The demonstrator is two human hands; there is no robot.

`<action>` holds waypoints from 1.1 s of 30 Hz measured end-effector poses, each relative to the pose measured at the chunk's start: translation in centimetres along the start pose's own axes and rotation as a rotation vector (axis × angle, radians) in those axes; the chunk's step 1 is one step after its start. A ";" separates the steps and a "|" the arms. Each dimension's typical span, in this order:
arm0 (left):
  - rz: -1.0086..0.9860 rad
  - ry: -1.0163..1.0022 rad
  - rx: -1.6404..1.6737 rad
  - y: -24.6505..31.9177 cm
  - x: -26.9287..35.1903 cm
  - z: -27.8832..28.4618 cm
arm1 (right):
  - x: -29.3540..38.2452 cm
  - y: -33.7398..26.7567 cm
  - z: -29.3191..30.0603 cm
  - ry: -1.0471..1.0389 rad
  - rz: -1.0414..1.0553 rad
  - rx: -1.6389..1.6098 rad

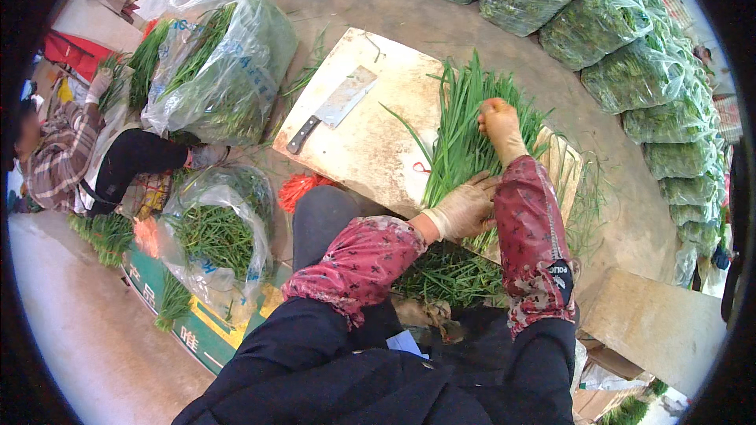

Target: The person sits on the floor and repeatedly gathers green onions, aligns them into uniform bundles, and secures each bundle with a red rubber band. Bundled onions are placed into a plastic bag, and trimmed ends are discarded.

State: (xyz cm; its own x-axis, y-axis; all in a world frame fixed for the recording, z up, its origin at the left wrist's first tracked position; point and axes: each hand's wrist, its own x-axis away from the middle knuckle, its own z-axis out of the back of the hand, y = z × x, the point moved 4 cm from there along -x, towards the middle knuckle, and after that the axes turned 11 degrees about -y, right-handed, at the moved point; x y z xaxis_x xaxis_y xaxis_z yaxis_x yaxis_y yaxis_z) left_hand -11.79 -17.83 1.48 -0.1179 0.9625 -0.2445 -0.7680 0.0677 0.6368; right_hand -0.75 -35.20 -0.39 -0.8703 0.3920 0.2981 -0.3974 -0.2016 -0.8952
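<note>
A thick pile of garlic chives lies across the right part of a worn board before me. My left hand, in a pale glove, holds the near end of the pile down, its fingers partly behind my right forearm. Over the right side of the leaves, my right hand has its gloved fingers curled; whether a leaf is pinched in them cannot be made out. To the left on the board rests a cleaver with a black handle. A red tie lies beside the chives.
Filled plastic bags of greens line the far and right sides. A large open bag stands left of the board. Nearer are red ties and a bag of loose greens. At far left sits another person. Cut greens lie below the board.
</note>
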 end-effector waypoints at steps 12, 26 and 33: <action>-0.040 0.051 -0.132 0.2 0.1 -1.0 | 8.8 -7.7 10.0 0.063 0.232 0.056; -0.009 -0.006 -0.125 -0.1 0.3 -0.8 | 22.2 -23.3 14.0 0.249 0.574 0.162; -0.181 0.192 -0.016 3.1 1.5 2.5 | 27.1 -13.0 11.1 0.156 0.330 0.228</action>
State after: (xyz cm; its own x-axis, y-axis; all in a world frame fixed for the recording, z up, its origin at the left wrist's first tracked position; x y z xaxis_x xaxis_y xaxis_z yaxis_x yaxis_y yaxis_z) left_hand -12.78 -15.54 4.89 -0.0938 0.8673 -0.4888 -0.7972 0.2287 0.5587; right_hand -22.44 -31.88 22.97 -0.9139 0.4013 -0.0612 -0.1749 -0.5253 -0.8328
